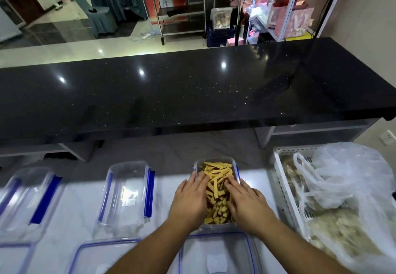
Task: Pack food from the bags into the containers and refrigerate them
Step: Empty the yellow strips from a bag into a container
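Your left hand (189, 200) and right hand (246, 204) both lie flat, fingers straight, pressing on the yellow food strips (217, 185) heaped in the clear container (216, 159) directly beneath them; neither hand holds anything. Just nearer to you than your wrists lies a blue-rimmed lid (216, 252), with a second lid (102, 256) to its left. Left of your left hand stands an empty container (126, 196) with blue clips, and farther left another empty one (27, 198). Right of your right hand sits a white crate (280, 166) holding plastic bags (342, 179) of pale food. Beyond your fingertips runs a black counter (192, 94).
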Demonstrator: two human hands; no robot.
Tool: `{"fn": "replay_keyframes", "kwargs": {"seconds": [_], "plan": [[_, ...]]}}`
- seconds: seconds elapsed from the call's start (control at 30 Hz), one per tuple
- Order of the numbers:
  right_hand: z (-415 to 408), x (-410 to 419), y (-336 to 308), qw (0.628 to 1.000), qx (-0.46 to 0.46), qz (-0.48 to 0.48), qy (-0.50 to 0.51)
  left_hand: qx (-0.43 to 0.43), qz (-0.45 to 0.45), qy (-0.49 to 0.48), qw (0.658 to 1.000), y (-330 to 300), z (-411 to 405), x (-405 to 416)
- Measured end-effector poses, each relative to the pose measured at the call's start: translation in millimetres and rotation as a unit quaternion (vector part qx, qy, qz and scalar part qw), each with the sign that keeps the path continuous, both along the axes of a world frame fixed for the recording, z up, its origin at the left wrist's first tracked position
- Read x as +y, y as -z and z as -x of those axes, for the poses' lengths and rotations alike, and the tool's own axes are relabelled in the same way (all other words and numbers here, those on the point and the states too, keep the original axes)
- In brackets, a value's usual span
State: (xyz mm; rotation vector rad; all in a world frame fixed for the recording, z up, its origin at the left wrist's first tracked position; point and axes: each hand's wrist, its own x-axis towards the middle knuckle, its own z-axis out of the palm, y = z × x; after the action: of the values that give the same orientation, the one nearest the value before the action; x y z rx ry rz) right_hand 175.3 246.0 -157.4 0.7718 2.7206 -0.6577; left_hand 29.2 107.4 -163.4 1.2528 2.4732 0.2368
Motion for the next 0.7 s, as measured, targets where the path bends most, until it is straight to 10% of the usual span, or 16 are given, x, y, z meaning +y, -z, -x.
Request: {"fn": "replay_keyframes", "kwargs": {"seconds": [0.7], "plan": [[-33.5, -20.8, -10.5, 1.000, 0.008, -0.010, 0.012, 0.000, -0.073, -0.071, 0.995, 9.2, -23.9, -30.8]]}}
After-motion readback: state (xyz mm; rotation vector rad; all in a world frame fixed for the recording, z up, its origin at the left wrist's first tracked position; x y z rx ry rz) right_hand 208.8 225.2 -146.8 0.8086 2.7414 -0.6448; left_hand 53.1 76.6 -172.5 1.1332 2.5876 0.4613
